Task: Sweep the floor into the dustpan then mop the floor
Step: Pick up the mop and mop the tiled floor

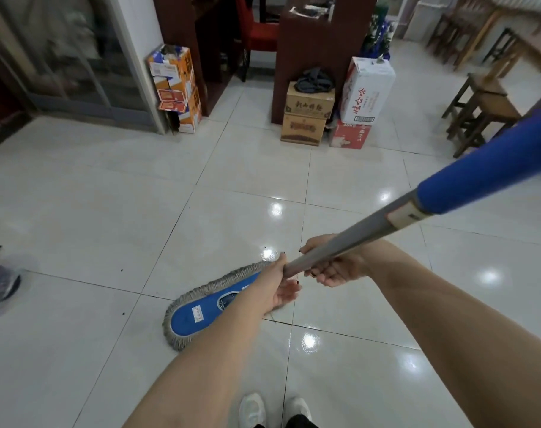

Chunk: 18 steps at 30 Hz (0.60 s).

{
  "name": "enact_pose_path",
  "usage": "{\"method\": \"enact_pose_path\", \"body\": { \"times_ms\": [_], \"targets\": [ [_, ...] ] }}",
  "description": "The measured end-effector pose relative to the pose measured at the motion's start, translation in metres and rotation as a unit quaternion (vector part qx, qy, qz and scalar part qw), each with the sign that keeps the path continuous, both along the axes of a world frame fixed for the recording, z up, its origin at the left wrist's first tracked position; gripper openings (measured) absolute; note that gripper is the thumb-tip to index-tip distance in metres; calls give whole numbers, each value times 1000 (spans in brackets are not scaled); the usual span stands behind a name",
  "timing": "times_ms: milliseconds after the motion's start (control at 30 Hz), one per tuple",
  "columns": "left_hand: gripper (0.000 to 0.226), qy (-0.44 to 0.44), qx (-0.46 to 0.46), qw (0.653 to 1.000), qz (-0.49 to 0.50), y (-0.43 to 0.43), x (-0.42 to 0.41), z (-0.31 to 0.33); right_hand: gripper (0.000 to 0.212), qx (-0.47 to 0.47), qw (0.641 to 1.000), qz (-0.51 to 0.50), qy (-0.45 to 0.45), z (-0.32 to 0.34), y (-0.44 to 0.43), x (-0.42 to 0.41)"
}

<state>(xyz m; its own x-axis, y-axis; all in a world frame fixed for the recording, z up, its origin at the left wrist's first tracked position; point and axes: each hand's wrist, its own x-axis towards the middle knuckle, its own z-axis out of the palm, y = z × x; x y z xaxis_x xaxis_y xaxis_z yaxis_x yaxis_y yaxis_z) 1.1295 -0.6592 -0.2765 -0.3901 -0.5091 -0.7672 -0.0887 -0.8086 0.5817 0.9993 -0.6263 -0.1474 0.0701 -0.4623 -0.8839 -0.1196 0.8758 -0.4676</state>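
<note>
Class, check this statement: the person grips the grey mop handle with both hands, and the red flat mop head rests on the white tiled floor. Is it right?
Not quite: the mop head is blue with a grey fringe, not red. The head view shows it lying flat on the white tiled floor, and the left hand and right hand both hold the grey mop handle.

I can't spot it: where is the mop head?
The mop head lies flat on the tiled floor, lower centre, just left of the left hand.
</note>
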Motion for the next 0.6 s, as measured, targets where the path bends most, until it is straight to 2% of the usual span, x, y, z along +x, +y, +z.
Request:
{"method": "enact_pose_path", "body": {
  "times_ms": [200,400,600],
  "targets": [
    [42,-31,-76,994,-65,-15,3,32,30,-158,985,-65,-27,16,-4,-12],
    [45,9,-201,972,-119,-17,7,52,51,-253,959,-117,-61,17,-8,-18],
    [55,45,-218,967,-121,-34,22,66,79,-301,948,-80,-68,28,-16,-15]
  ]
}}
